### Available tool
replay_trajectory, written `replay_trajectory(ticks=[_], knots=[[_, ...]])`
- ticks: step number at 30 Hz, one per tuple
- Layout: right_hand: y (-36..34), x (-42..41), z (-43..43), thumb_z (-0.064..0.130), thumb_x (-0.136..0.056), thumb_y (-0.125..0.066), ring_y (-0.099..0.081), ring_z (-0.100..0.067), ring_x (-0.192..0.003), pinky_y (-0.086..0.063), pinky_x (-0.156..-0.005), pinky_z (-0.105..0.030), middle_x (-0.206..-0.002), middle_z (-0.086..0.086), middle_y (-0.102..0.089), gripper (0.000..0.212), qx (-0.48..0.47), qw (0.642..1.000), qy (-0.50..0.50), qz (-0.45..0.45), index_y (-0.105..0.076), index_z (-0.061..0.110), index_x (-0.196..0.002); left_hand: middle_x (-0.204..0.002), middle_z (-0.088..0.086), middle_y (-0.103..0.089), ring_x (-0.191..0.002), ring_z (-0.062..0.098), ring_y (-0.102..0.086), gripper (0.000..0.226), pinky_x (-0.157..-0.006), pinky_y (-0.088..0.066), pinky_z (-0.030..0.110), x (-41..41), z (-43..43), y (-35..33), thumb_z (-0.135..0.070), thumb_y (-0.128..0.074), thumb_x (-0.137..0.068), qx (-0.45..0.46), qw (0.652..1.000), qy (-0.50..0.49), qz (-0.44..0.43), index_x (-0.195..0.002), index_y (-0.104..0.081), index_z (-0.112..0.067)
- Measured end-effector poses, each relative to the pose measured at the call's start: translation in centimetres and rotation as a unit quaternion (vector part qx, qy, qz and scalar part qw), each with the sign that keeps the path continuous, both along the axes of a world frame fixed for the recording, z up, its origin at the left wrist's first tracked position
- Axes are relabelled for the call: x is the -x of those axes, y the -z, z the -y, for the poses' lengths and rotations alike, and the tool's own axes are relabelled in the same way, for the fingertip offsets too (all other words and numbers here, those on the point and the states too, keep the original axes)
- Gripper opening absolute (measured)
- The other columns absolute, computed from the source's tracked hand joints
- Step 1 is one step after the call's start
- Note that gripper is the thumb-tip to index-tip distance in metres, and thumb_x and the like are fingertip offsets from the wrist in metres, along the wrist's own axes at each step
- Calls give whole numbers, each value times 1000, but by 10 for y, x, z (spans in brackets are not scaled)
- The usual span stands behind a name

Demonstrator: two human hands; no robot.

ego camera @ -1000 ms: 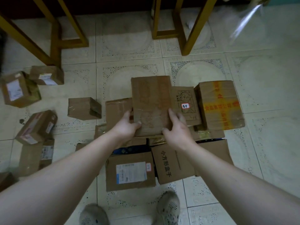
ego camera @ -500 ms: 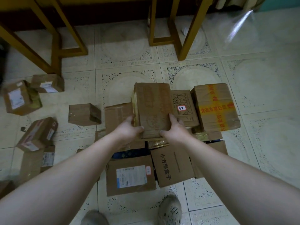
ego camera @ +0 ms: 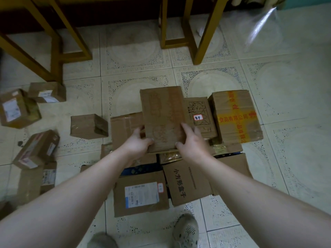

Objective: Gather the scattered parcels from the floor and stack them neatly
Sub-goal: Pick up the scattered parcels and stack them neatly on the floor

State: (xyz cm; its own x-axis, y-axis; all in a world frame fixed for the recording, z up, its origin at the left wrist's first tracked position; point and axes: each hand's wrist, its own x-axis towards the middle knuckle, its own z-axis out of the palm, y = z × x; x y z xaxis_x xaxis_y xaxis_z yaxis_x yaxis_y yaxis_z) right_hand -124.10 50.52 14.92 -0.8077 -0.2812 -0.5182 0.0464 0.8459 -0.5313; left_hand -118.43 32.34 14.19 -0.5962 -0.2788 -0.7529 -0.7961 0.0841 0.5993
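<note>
A long flat cardboard parcel (ego camera: pixel 162 115) lies on top of the gathered pile of boxes in the middle of the floor. My left hand (ego camera: pixel 137 143) grips its near left corner and my right hand (ego camera: pixel 190 141) grips its near right corner. Beside it on the right sit a small box with a drawn cat (ego camera: pixel 200 116) and a box with yellow tape (ego camera: pixel 235 117). Nearer to me lie a box with a white label (ego camera: pixel 141 196) and a box with black characters (ego camera: pixel 188 181).
Loose parcels lie scattered on the tiled floor at left: one small box (ego camera: pixel 88 126), two near the wooden legs (ego camera: pixel 47 92) (ego camera: pixel 17 109), and others lower left (ego camera: pixel 37 149). Yellow wooden furniture legs (ego camera: pixel 204 31) stand behind the pile. My shoes (ego camera: pixel 186 231) are at the bottom.
The flat parcel was tilted up on its left edge half a second ago and now lies flat on the pile, still held by both hands.
</note>
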Motion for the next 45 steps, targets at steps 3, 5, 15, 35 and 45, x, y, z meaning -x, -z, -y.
replay_trajectory(ticks=[3, 5, 15, 35, 45], knots=[[2, 1, 1, 28, -91, -59, -40, -31, -131, -41, -105, -47, -153, -8, -23, 70, -14, 1000, -6, -5, -21, 32, -149, -145, 5, -42, -122, 27, -50, 85, -99, -46, 46, 1, -6, -1, -33, -66, -85, 30, 999, 14, 13, -149, -10, -32], [5, 3, 0, 28, -92, -57, -41, -32, -130, -40, -106, -44, -152, -10, -23, 70, -25, 1000, -6, 12, -19, 31, -150, -146, 4, -41, -120, 28, -52, 83, -99, -46, 46, 2, -9, -1, -33, -65, -86, 51, 998, 39, 15, -149, -11, -34], [15, 19, 4, 34, -94, -48, -19, -31, -143, -29, -114, -47, -160, -5, -4, 72, -58, 996, -5, 71, -6, 32, -153, -142, 4, -44, -124, 22, -49, 80, -96, -45, 33, 9, -16, 0, -24, -67, -85, 73, 994, 60, -48, -148, -19, -28], [-15, 5, 5, 29, -90, -62, -40, -31, -130, -44, -103, -46, -152, -4, -14, 74, 21, 999, 34, 18, -17, 35, -149, -136, 8, -49, -100, 22, -58, 69, -71, -56, 33, -4, -9, -15, -20, -61, -90, 8, 998, -59, -18, -146, -24, -29], [-15, -3, 2, 26, -91, -62, -41, -28, -130, -40, -104, -39, -151, -6, -19, 76, 1, 999, 5, 36, -16, 31, -151, -142, 5, -43, -109, 23, -52, 61, -90, -51, 44, -13, -12, -14, -17, -49, -97, -23, 997, -77, 14, -148, -20, -34]])
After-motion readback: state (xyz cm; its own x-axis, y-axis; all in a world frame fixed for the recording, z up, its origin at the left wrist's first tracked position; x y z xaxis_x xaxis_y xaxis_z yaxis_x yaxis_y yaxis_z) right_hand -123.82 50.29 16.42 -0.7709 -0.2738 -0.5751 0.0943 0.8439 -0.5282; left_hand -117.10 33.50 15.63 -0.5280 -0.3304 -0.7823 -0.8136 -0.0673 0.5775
